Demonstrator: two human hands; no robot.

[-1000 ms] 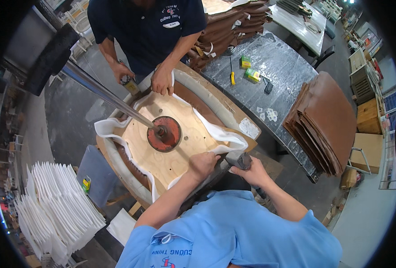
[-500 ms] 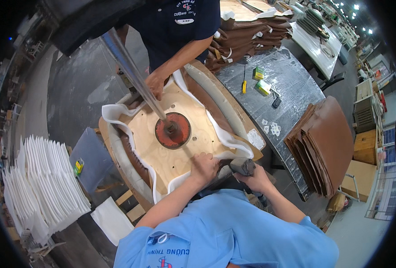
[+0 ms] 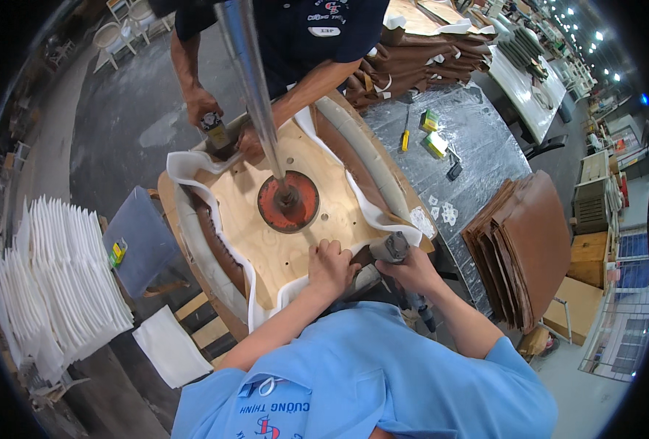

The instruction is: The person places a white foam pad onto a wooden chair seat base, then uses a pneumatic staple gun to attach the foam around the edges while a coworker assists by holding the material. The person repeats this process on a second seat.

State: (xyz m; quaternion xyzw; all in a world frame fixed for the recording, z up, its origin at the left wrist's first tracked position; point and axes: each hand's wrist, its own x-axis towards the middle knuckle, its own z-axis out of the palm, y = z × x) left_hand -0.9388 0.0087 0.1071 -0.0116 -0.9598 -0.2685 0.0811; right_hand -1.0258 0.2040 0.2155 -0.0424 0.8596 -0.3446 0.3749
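Your two hands are near each other but apart. Your left hand (image 3: 332, 267) lies with bent fingers on the near edge of one pale plywood panel (image 3: 240, 219); whether it pinches anything, you cannot tell from here. Your right hand (image 3: 412, 272) is wrapped round one grey-and-black handheld power tool (image 3: 392, 247) just beside that edge. The panel sits in front of you, inside a grey padded rim (image 3: 190, 245) and bordered by white soft padding (image 3: 192, 164), with one round red disc (image 3: 269, 201) on it at the foot of one shiny metal rod (image 3: 247, 80).

Across from you, one co-worker has two hands at the far edge, one gripping a second tool (image 3: 214, 133).

On the dark table (image 3: 478, 121) to your right you have two yellow-green boxes (image 3: 436, 145) and one yellow-handled screwdriver (image 3: 405, 139); a third such box (image 3: 117, 253) lies to your left. Your light-blue shirt (image 3: 317, 366) bears dark lettering and one red emblem; the co-worker's navy shirt (image 3: 295, 51) has pale lettering, a similar emblem and one white oval tag (image 3: 324, 31).
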